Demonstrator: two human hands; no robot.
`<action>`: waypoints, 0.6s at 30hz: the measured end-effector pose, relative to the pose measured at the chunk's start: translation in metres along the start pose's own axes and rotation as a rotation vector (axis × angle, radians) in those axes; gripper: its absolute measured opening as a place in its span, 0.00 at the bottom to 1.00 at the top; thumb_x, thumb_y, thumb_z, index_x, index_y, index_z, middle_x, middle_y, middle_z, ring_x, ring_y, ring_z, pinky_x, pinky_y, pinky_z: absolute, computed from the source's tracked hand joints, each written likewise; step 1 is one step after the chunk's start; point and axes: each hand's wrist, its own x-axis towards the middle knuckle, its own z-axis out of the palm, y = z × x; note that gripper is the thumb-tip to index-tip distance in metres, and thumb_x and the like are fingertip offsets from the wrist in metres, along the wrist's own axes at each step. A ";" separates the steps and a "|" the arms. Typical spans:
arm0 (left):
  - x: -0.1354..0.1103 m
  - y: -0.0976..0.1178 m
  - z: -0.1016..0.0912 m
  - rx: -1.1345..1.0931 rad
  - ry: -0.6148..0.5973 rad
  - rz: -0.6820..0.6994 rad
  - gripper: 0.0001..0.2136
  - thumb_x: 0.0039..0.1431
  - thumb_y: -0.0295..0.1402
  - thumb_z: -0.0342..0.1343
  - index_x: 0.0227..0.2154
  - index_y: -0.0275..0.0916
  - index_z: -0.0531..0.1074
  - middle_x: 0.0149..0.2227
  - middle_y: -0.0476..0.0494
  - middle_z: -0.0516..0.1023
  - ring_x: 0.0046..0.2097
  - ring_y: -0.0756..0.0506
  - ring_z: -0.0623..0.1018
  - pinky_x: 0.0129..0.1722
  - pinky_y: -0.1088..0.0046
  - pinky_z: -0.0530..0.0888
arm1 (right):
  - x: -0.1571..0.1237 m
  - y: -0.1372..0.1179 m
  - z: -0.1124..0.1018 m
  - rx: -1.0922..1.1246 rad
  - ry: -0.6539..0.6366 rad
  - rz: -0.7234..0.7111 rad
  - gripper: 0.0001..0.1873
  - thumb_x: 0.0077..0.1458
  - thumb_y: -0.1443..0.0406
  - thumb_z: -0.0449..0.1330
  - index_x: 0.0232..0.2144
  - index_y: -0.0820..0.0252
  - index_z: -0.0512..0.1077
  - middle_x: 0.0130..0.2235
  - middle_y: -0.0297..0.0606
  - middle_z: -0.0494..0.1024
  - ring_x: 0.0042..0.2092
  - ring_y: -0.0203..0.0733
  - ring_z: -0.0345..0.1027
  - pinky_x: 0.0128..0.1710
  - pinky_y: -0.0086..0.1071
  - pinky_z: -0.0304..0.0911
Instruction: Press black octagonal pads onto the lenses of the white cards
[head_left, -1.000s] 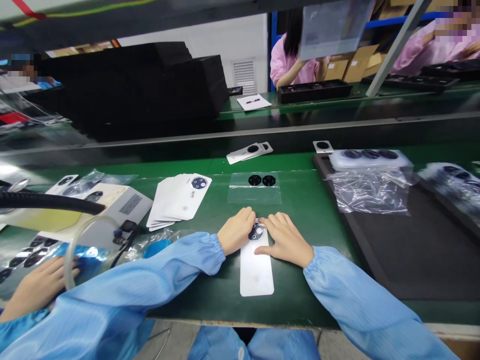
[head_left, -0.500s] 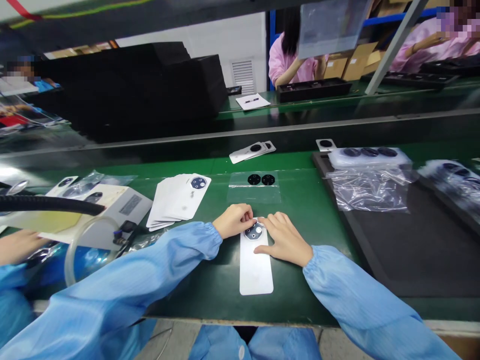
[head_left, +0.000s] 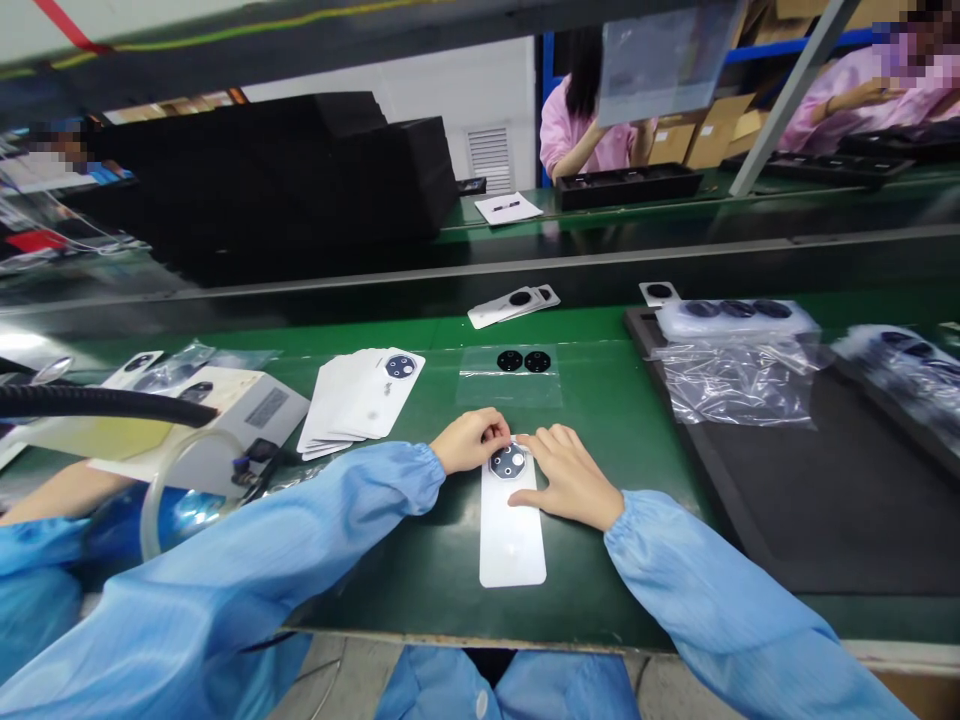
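Note:
A white phone back panel (head_left: pixel 513 540) lies flat on the green bench in front of me, its dark round camera plate (head_left: pixel 507 461) at the far end. My left hand (head_left: pixel 472 440) is closed in a pinch at the plate's upper left edge; whatever its fingertips hold is too small to make out. From the other side, my right hand (head_left: pixel 566 474) rests on the panel, thumb apart from the fingers. Its index fingertip touches the top by the plate, and the thumb lies lower on the white surface. Beyond my hands, two black discs (head_left: pixel 523 361) lie on a clear film sheet.
Left of me lies a fanned stack of white panels (head_left: pixel 345 405), near a white box (head_left: pixel 251 410) and a black hose (head_left: pixel 97 402). A black foam tray (head_left: pixel 840 510) with bagged panels (head_left: pixel 739 350) occupies the right. More panels (head_left: pixel 514 306) lie farther back. A co-worker's arm (head_left: pixel 67 490) shows at left.
The view has shifted slightly. Both my hands stay at the camera plate with almost no visible movement. The co-worker's arm at the left has moved.

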 end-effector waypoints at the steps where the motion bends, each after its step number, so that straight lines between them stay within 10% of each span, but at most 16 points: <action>1: 0.001 0.002 0.000 0.031 -0.005 0.003 0.07 0.63 0.33 0.54 0.34 0.34 0.71 0.34 0.48 0.74 0.32 0.51 0.75 0.32 0.71 0.75 | 0.000 0.000 0.000 -0.003 0.000 0.001 0.38 0.44 0.47 0.67 0.51 0.61 0.66 0.39 0.40 0.69 0.43 0.49 0.59 0.47 0.43 0.57; 18: -0.052 0.041 0.006 0.339 0.073 0.126 0.06 0.65 0.25 0.42 0.34 0.39 0.61 0.36 0.44 0.69 0.35 0.44 0.72 0.28 0.69 0.68 | 0.000 0.000 0.000 0.011 0.016 0.011 0.36 0.44 0.46 0.67 0.50 0.58 0.66 0.39 0.39 0.70 0.43 0.49 0.60 0.47 0.42 0.57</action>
